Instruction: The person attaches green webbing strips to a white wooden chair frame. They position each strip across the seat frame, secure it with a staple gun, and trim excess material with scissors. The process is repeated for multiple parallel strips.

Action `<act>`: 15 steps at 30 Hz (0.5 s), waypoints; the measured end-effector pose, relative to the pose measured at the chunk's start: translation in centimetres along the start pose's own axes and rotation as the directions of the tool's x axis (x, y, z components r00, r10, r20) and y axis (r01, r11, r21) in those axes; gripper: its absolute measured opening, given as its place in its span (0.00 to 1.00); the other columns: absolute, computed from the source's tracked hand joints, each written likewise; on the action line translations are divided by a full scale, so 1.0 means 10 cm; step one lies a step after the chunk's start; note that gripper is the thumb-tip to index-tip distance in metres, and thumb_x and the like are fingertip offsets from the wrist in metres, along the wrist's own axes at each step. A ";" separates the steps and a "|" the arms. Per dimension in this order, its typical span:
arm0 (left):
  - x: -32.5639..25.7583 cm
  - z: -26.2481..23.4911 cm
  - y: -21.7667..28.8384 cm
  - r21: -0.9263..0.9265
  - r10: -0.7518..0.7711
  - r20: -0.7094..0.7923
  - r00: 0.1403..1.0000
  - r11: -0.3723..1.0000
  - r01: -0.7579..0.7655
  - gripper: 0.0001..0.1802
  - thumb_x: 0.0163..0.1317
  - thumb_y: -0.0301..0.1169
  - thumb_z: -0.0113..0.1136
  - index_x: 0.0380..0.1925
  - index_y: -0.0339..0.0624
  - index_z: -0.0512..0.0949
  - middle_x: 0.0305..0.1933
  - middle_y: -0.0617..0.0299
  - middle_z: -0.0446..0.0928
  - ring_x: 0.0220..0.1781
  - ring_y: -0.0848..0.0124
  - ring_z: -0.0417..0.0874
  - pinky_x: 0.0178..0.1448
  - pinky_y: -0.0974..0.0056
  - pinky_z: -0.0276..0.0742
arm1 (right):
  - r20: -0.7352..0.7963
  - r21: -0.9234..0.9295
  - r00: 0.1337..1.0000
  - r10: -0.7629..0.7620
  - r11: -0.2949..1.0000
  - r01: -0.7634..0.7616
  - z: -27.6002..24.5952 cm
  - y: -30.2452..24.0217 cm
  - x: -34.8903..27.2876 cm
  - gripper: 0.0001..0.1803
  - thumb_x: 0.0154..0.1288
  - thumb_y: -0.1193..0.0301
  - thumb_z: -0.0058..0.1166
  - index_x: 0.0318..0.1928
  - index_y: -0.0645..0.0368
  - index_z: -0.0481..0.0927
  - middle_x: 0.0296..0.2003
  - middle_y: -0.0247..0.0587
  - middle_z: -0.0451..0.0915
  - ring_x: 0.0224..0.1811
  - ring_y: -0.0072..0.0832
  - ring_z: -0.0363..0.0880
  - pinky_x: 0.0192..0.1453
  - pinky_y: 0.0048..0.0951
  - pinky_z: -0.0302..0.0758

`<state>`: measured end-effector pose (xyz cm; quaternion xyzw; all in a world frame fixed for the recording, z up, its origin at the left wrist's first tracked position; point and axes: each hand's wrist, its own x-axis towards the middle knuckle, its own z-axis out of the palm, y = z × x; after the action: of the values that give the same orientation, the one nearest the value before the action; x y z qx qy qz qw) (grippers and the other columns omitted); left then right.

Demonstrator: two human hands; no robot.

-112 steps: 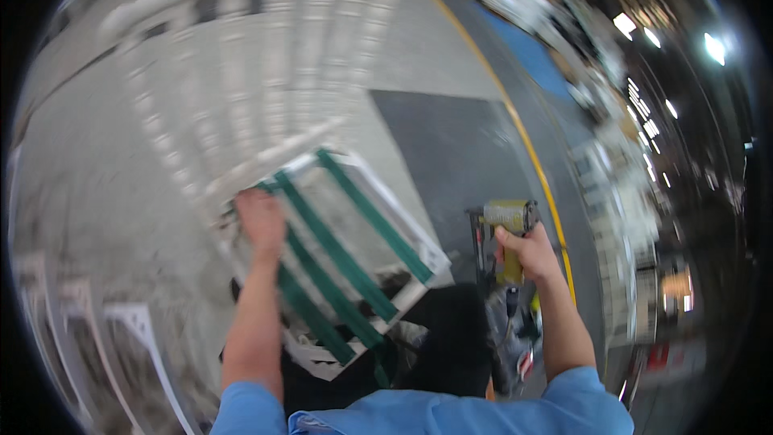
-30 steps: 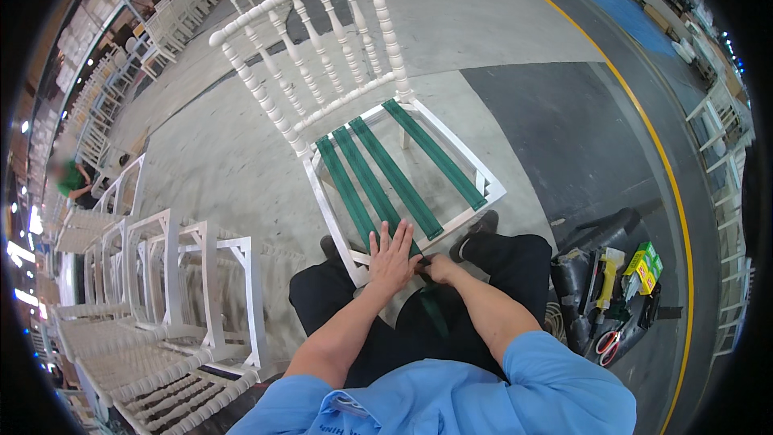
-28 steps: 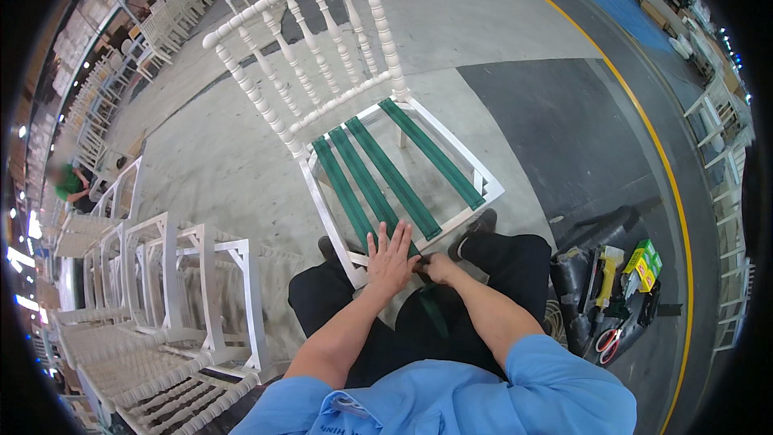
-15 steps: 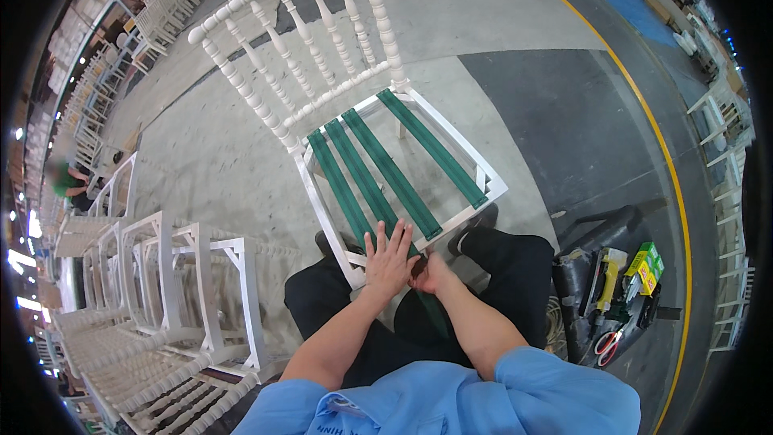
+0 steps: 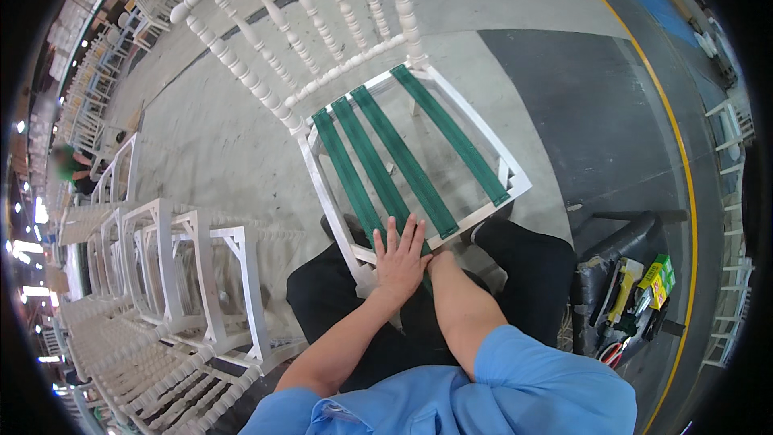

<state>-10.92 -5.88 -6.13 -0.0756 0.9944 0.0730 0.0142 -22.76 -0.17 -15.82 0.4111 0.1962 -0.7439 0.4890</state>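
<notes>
A white chair frame (image 5: 519, 149) stands before me, its turned-spindle back away from me. Several green webbing straps (image 5: 403, 161) run from the back rail toward the front rail of its open seat. My left hand (image 5: 398, 264) lies flat with fingers spread over the near end of one strap at the front rail. Close beside it is my right hand (image 5: 439, 264), at the near side of that rail. Its fingers are hidden behind the left hand and rail, so what it holds is out of sight. Dark green strap shows below my hands.
On my right a worn black stool (image 5: 592, 278) carries red-handled scissors (image 5: 613, 352), a yellow-handled tool (image 5: 622, 294) and a green-yellow box (image 5: 656, 282). White chair frames (image 5: 205, 274) lie stacked to my left. Farther left a person in green (image 5: 76, 167) bends over.
My right hand has slid in closer to the left, and its fingers have gone out of sight. The left hand stays flat on the strap. The whole view has shifted slightly.
</notes>
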 end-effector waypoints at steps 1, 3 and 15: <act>-0.03 -0.06 0.03 -0.002 -0.016 -0.007 1.000 1.000 0.016 0.40 0.72 0.50 0.64 0.80 0.53 0.66 0.86 0.59 0.60 0.86 0.42 0.57 0.85 0.32 0.51 | -0.008 -0.009 1.000 0.000 1.000 0.000 -0.01 -0.01 0.08 0.28 0.82 0.44 0.39 0.56 0.49 0.84 0.48 0.39 0.88 0.43 0.31 0.86 0.48 0.45 0.84; -0.17 -0.14 0.19 -0.357 -0.015 -0.058 0.998 0.934 -0.006 0.33 0.73 0.45 0.64 0.74 0.47 0.72 0.74 0.54 0.72 0.77 0.45 0.70 0.79 0.37 0.64 | -0.028 -0.017 0.999 -0.046 0.999 0.046 -0.11 -0.18 0.18 0.28 0.82 0.44 0.39 0.56 0.49 0.84 0.48 0.39 0.88 0.43 0.31 0.86 0.48 0.45 0.84; -0.35 1.03 0.06 -0.028 0.166 0.892 0.420 -0.908 0.418 0.20 0.83 0.49 0.48 0.34 0.52 0.78 0.26 0.71 0.76 0.26 0.71 0.74 0.31 0.63 0.66 | -0.095 -0.110 0.995 -0.006 0.994 -0.004 -0.25 -0.05 0.66 0.27 0.82 0.45 0.41 0.56 0.50 0.84 0.48 0.39 0.88 0.43 0.31 0.86 0.47 0.46 0.84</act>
<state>-7.36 -3.20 -16.13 -0.5147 0.0213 0.8438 0.1500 -23.41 -1.94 -22.70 0.4185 0.2601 -0.7119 0.5004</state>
